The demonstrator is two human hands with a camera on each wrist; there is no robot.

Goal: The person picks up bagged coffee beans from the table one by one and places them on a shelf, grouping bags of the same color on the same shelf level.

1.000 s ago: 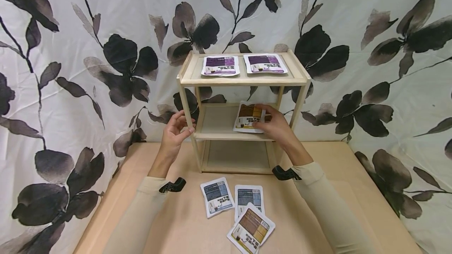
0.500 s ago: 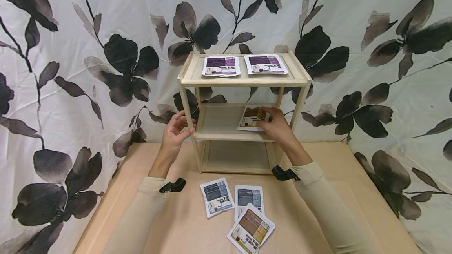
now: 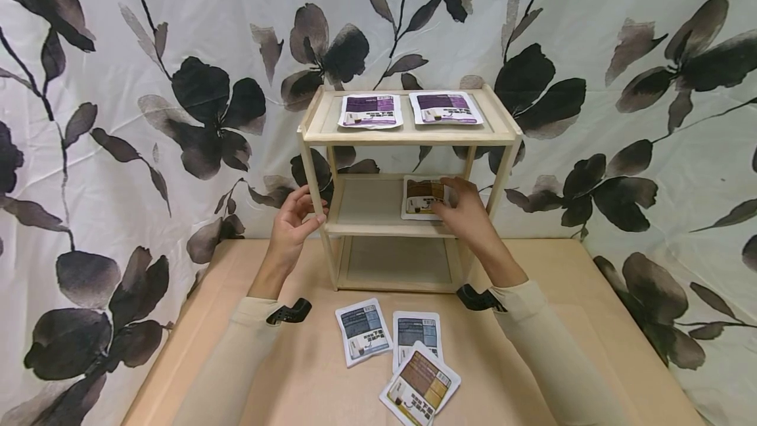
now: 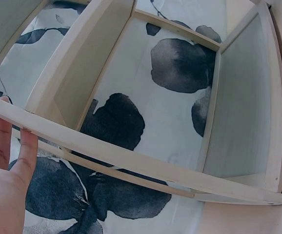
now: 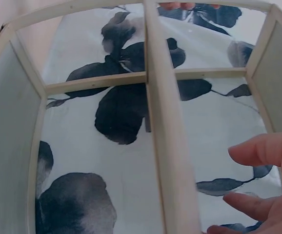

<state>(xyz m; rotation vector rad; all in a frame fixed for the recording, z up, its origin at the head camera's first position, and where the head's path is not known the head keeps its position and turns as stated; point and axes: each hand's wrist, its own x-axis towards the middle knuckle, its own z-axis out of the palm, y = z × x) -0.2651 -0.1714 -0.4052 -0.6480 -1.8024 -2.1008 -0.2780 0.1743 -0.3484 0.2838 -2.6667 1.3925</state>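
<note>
A three-tier wooden shelf rack [image 3: 390, 231] stands at the back of the table. My left hand [image 3: 291, 219] holds its left front post, thumb in front and fingers behind; the left wrist view shows the fingers [image 4: 29, 151] across that post. On the middle tier's right half lies a white pouch with a brown label [image 3: 422, 197]. My right hand [image 3: 464, 209] is over the pouch's right edge and covers part of it. In the right wrist view its thumb and fingers [image 5: 251, 207] stand apart, and the pouch is hidden there.
Two purple-label pouches [image 3: 370, 111] lie side by side on the top tier. In front of the rack are two blue-label pouches [image 3: 363, 332], one partly under another brown-label pouch [image 3: 421, 383]. A floral cloth [image 3: 236, 12] hangs behind the rack.
My right hand has brought the brown-label pouch slightly right and down, and it now lies flat on the middle tier. The left hand has stayed at the post.
</note>
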